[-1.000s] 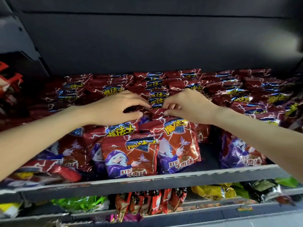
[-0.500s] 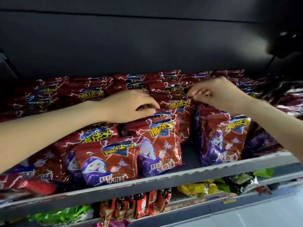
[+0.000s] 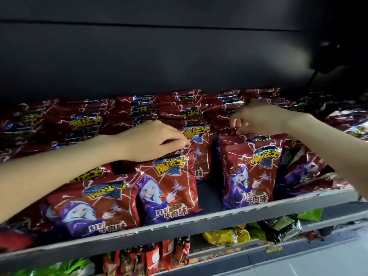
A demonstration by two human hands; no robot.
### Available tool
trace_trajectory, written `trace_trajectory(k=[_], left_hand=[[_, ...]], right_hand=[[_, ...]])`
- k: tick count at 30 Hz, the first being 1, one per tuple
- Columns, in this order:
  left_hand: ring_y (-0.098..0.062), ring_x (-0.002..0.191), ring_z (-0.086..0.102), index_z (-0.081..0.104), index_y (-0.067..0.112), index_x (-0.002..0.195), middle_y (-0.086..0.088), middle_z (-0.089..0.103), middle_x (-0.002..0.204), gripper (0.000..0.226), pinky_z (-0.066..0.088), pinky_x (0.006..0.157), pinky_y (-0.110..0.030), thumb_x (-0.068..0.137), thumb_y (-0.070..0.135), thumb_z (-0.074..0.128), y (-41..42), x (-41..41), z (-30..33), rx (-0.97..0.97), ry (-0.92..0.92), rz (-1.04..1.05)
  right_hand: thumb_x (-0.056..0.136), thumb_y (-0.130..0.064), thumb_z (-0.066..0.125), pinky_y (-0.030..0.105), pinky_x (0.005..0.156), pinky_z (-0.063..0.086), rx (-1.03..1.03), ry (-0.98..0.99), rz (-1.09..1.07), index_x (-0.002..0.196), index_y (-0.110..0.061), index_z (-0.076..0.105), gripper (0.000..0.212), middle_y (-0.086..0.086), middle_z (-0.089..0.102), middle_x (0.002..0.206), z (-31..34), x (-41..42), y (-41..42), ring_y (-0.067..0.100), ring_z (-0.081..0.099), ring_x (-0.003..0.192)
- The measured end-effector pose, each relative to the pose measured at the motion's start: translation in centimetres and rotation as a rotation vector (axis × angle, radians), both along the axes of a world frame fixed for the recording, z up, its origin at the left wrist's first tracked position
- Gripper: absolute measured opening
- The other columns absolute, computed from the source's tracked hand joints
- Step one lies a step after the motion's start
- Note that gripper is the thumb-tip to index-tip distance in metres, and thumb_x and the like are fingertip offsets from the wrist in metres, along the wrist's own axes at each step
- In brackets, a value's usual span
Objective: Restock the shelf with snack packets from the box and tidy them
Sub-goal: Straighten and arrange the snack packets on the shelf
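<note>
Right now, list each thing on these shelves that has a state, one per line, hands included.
Left hand: fingers curled, pinching the top edge of the middle red foil snack packet.
Right hand: pinching the top edge of the right red foil snack packet.
Front-left red foil snack packet: upright, leaning back.
Grey metal shelf: stocked, with a gap between the middle and right packets.

Dark matte back panel rose behind upper tier, crossed by thin horizontal seam. Soft glare patch lay at right, beside black fixture. Grey metal shelf edge ran diagonally; pale floor showed lower right.
</note>
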State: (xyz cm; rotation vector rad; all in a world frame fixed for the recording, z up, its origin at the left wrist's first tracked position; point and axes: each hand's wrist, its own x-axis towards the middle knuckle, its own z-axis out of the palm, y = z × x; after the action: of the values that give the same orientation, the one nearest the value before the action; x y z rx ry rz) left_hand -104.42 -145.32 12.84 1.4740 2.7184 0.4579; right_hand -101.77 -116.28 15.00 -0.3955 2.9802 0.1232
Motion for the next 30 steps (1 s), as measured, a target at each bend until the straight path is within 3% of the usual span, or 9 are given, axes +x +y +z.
trace_trajectory(k=[3,5,8,12,16,20,23,27,30], left_hand=[[-0.007,0.073,0.067,0.066,0.024,0.108,0.016,0.069,0.092,0.026,0.055,0.075,-0.027,0.095,0.032,0.045,0.0,0.0,-0.5,0.059,-0.060,0.084],[-0.001,0.068,0.063,0.065,0.023,0.102,0.016,0.066,0.089,0.013,0.051,0.065,-0.013,0.089,0.021,0.062,-0.2,0.1,-0.7,0.107,-0.013,0.135],[0.004,0.064,0.058,0.059,0.028,0.097,0.019,0.060,0.083,0.023,0.045,0.059,-0.009,0.079,0.030,0.074,-0.5,0.1,-0.7,0.130,0.026,0.189],[0.008,0.064,0.052,0.051,0.034,0.106,0.023,0.054,0.086,0.044,0.042,0.057,-0.020,0.072,0.061,0.058,-0.7,0.3,-0.6,0.020,0.149,0.255],[0.012,0.067,0.040,0.046,0.036,0.115,0.023,0.046,0.088,0.052,0.031,0.052,-0.017,0.073,0.066,0.056,-0.6,0.2,-0.8,-0.069,0.208,0.261],[0.007,0.067,0.044,0.045,0.031,0.122,0.024,0.044,0.085,0.061,0.030,0.052,-0.017,0.072,0.063,0.060,-0.6,-0.3,-0.9,-0.042,0.128,0.234],[0.003,0.069,0.049,0.041,0.027,0.127,0.021,0.047,0.088,0.069,0.033,0.053,-0.017,0.072,0.060,0.065,-0.5,-0.5,-1.2,-0.011,0.092,0.232],[-0.001,0.072,0.051,0.044,0.023,0.118,0.019,0.048,0.090,0.064,0.035,0.057,-0.016,0.069,0.057,0.069,-0.6,-0.7,-1.4,0.018,0.092,0.218],[-0.007,0.095,0.049,0.045,0.022,0.119,0.007,0.049,0.113,0.064,0.040,0.079,-0.022,0.071,0.056,0.070,-0.7,-1.2,-1.4,-0.008,0.113,0.249]], right_hand=[[0.091,-0.029,0.060,0.026,0.072,0.041,-0.061,0.063,0.129,0.094,-0.030,0.058,0.004,-0.015,0.056,0.093,-0.4,0.5,-0.7,0.007,0.055,0.086],[0.093,-0.029,0.057,0.028,0.072,0.043,-0.107,0.070,0.195,0.096,-0.029,0.056,0.003,-0.014,0.058,0.095,-0.6,0.8,-1.7,0.007,0.054,0.084],[0.094,-0.029,0.055,0.029,0.069,0.045,-0.172,0.100,0.242,0.099,-0.026,0.057,0.007,-0.015,0.057,0.092,-1.3,0.8,-3.3,0.009,0.057,0.080],[0.094,-0.029,0.056,0.034,0.073,0.048,-0.232,0.144,0.256,0.102,-0.023,0.060,0.010,-0.011,0.059,0.092,-2.3,-0.1,-5.2,0.014,0.061,0.085],[0.093,-0.027,0.058,0.035,0.076,0.049,-0.322,0.168,0.227,0.099,-0.024,0.061,0.008,-0.011,0.059,0.090,-2.9,-1.1,-6.0,0.015,0.060,0.087],[0.091,-0.022,0.061,0.029,0.076,0.048,-0.518,0.229,0.191,0.099,-0.018,0.063,0.009,-0.008,0.066,0.088,-3.1,-1.7,-7.2,0.010,0.062,0.081],[0.091,-0.021,0.062,0.027,0.074,0.045,-0.550,0.302,0.176,0.104,-0.014,0.064,0.015,0.000,0.069,0.091,-3.7,-2.1,-8.8,0.013,0.062,0.080],[0.089,-0.018,0.064,0.020,0.069,0.039,-0.600,0.249,0.152,0.105,-0.008,0.061,0.018,0.006,0.069,0.092,-4.8,-2.3,-11.1,0.017,0.062,0.083],[0.091,-0.022,0.063,0.022,0.078,0.045,-0.610,0.122,0.122,0.115,-0.008,0.056,0.029,0.005,0.067,0.102,-3.8,-2.0,-10.5,0.015,0.061,0.090]])
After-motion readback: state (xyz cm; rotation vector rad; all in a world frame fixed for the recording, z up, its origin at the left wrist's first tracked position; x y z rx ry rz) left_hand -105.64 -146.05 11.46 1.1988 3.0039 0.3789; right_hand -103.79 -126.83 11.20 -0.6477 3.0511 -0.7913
